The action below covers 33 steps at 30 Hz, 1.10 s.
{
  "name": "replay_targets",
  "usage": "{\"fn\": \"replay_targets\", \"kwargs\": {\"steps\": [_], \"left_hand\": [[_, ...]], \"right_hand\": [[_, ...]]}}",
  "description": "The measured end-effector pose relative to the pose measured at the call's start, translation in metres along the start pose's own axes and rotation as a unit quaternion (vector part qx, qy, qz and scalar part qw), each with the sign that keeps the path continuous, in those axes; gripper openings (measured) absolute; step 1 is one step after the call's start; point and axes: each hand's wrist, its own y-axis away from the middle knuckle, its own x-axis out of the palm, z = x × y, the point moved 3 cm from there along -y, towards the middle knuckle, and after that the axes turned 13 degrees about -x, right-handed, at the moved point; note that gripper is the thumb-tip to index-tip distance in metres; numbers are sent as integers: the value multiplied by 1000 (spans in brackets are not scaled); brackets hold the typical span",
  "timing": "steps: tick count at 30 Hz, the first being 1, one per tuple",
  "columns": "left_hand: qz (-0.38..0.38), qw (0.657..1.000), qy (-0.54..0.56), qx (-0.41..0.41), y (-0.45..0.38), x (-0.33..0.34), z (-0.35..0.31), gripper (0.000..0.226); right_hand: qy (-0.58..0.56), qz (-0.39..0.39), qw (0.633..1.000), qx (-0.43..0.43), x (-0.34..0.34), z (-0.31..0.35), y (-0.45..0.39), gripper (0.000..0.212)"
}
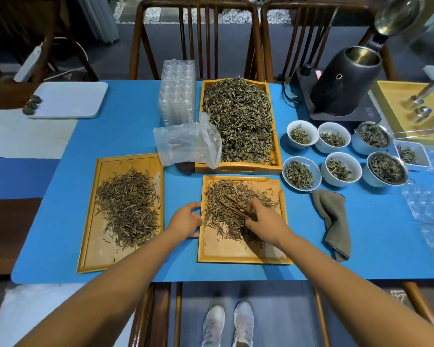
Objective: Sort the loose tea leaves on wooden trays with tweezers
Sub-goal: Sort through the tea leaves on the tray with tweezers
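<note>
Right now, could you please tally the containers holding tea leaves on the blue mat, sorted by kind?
Rectangular wooden trays: 3 (far heaped tray, near-left tray, near-middle tray)
Round white cups without a strainer: 4 (first)
Round white cups topped with a metal mesh strainer: 2 (first)
Small square white dish: 1
Total: 10

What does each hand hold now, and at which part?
The right hand pinches the tweezers at their near end. The left hand grips the left edge of the middle tray.
</note>
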Motion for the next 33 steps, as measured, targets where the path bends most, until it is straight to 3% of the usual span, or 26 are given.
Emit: {"fn": "replay_targets", "kwargs": {"steps": [5,17,23,33], "left_hand": [[-2,1000,-2,-1,1,0,0,52],[2,1000,-8,8,5,0,0,51],[0,1000,-13,7,5,-1,-1,51],[6,1000,-6,5,6,-1,-2,51]], "right_hand": [[-22,-32,999,7,-2,-9,16,21],[-11,23,1000,1,13,-15,39,21],[-23,-35,999,2,9,-20,52,21],[-42,3,999,0,28,-14,63,24]]}}
